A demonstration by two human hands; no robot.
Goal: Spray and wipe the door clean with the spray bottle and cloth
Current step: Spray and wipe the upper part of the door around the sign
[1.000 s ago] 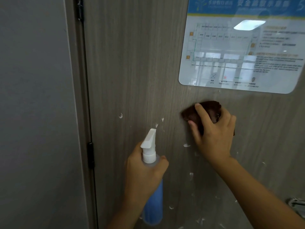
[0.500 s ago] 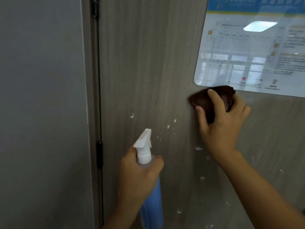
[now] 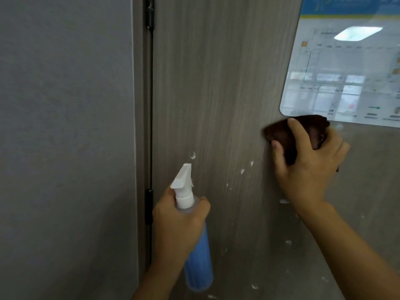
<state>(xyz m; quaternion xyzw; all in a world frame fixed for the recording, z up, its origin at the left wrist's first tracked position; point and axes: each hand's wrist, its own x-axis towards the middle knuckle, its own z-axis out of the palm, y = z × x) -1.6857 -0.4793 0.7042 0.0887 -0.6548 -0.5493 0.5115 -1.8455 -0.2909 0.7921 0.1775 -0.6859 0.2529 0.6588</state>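
Observation:
A grey-brown wood-grain door (image 3: 216,83) fills the middle of the view, dotted with small white foam flecks (image 3: 192,155). My right hand (image 3: 307,167) presses a dark brown cloth (image 3: 281,135) flat against the door, just under the lower left corner of a laminated sign. My left hand (image 3: 179,221) grips a spray bottle (image 3: 198,260) with blue liquid and a white trigger head, held upright close to the door, nozzle pointing up and to the right.
A glossy floor-plan sign (image 3: 346,72) with a blue header is fixed to the door at the upper right. A grey wall (image 3: 65,148) lies on the left. Black hinges (image 3: 149,16) sit in the gap beside the door frame.
The view has shifted, so door and sign sit further right. My right hand has slid the cloth up to the sign's lower edge. The spray bottle stays held in the same pose.

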